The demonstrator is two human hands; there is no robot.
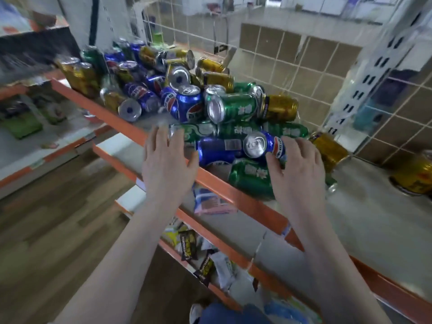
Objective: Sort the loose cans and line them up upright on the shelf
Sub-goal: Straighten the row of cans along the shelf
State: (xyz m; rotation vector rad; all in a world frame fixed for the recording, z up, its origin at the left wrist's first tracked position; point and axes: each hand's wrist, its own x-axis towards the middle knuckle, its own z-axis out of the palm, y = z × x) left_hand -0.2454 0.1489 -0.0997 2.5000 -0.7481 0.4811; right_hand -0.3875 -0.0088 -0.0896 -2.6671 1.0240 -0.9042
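Note:
A heap of loose blue, green and gold cans lies on the top shelf [364, 220], most of them on their sides. My left hand [167, 160] reaches in with fingers straight, its tips touching a lying green can [198, 132] at the heap's front. My right hand [299, 167] curls around a blue cola can [264, 145] that lies on its side, thumb against its label. Under that hand lies another green can [250, 178]. A second blue can [216, 152] lies between my hands. Two gold cans [78, 74] stand upright at the far left.
An orange rail [245, 199] edges the shelf front. A gold can [413, 176] sits apart at the right, another gold can [329, 148] lies by the wire back grid [304, 66]. Lower shelves hold snack packets [203, 258]. Bare shelf surface stretches to the right.

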